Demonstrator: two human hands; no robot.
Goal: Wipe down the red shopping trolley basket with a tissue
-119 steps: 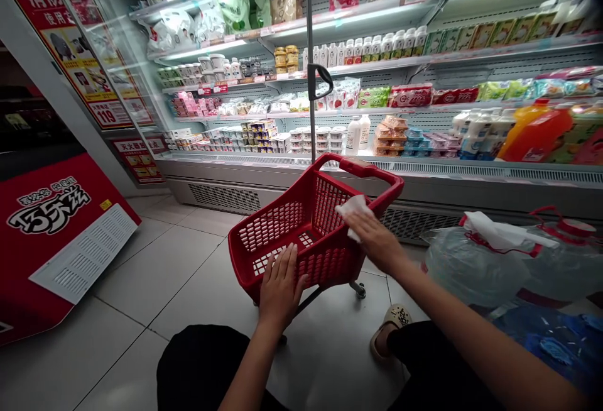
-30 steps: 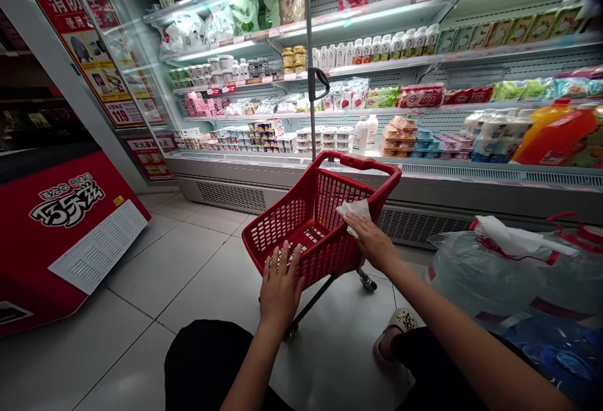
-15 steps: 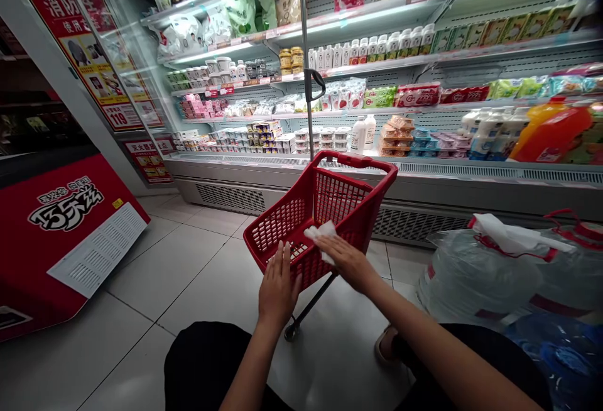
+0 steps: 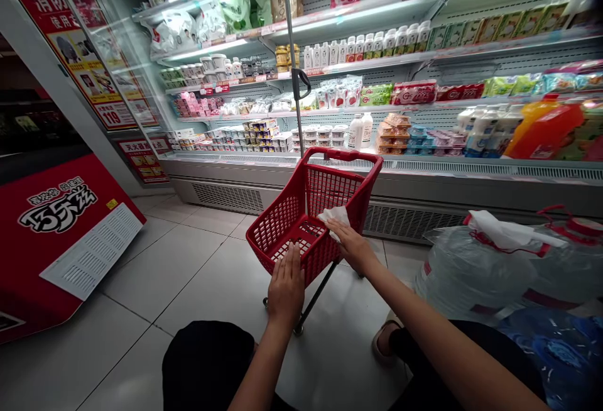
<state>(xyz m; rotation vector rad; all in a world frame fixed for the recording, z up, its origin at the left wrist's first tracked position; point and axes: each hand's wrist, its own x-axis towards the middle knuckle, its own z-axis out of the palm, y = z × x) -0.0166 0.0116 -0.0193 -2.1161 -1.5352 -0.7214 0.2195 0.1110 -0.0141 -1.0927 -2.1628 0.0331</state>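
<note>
A red shopping cart [image 4: 277, 225] with a lattice basket stands on the tiled floor in front of me. On its near rim lies my left hand [image 4: 286, 282], fingers stretched out and holding nothing. My right hand [image 4: 346, 241] presses a white cloth [image 4: 335, 215] against the rim on the right side of the basket. The cloth is bunched under and beyond its fingers. The inside of the basket shows its slotted bottom.
A refrigerated shelf unit [image 4: 330, 172] with bottles and packs runs behind the cart. To the left stands a red freezer [image 4: 66, 235]. Large plastic water jugs [image 4: 480, 266] sit on the floor at the right. My knees frame the near floor.
The cart has turned slightly and its basket bottom shows more. My right hand and the cloth have moved right and up along the rim. My left hand has shifted a little right.
</note>
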